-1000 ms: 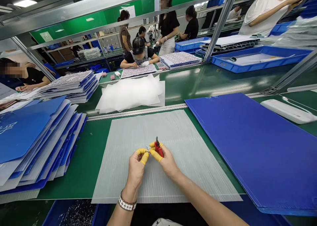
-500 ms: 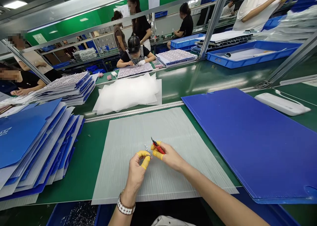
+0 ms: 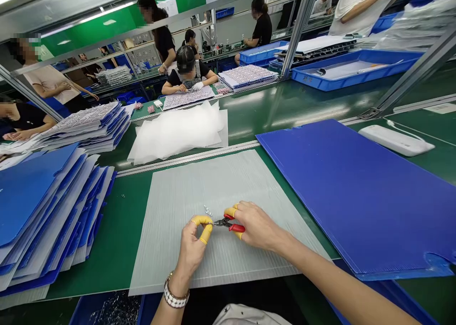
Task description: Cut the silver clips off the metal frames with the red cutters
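So here's the setup: the left hand (image 3: 192,246) is curled up with thumb and fingertips pinched together, wearing yellow finger cots (image 3: 201,220), and the right hand (image 3: 258,227) is closed around a pair of red-handled side cutters (image 3: 235,226). The cutters lie roughly sideways, with their dark metal tips pointing at the left fingertips and just about touching them. Hard to say from this angle whether the left hand has a tiny part pinched in there, since it's all pretty small in the shot. A little cluster of shiny metal bits (image 3: 208,211) sits on the sheet just above the hands. Both hands are working over a pale grey corrugated plastic sheet (image 3: 171,239) lying on a green workbench (image 3: 121,220). To the left there's a slanted stack of blue folders (image 3: 42,211), and to the right a big blue corrugated board (image 3: 338,196) with a white plastic device (image 3: 395,140) beyond it. Straight ahead is a pile of white film sheets (image 3: 178,130). There's a beaded bracelet (image 3: 176,291) on the left wrist, and across the line a co-worker (image 3: 187,73) in white gloves sits bent over printed sheets (image 3: 188,98).
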`<move>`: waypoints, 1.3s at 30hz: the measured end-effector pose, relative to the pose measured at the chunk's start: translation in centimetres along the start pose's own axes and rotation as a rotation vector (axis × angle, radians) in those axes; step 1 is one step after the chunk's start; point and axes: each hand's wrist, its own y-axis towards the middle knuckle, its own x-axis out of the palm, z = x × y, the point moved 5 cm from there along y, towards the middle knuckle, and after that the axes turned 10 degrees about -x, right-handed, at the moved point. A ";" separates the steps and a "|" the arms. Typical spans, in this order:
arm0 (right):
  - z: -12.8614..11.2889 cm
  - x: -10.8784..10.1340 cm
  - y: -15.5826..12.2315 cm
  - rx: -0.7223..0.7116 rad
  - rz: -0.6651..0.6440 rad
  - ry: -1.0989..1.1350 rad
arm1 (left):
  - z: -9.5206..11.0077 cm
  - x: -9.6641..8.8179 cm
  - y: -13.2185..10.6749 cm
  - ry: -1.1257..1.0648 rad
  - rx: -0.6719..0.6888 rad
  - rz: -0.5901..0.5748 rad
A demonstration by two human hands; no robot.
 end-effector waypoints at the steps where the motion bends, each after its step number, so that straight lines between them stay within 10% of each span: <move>1: 0.0 0.0 0.0 -0.003 -0.001 -0.011 | 0.2 -0.1 0.0 0.013 0.010 0.002; 39: 0.0 -0.4 0.4 0.025 0.002 -0.094 | 0.4 -0.2 0.4 0.138 0.135 0.069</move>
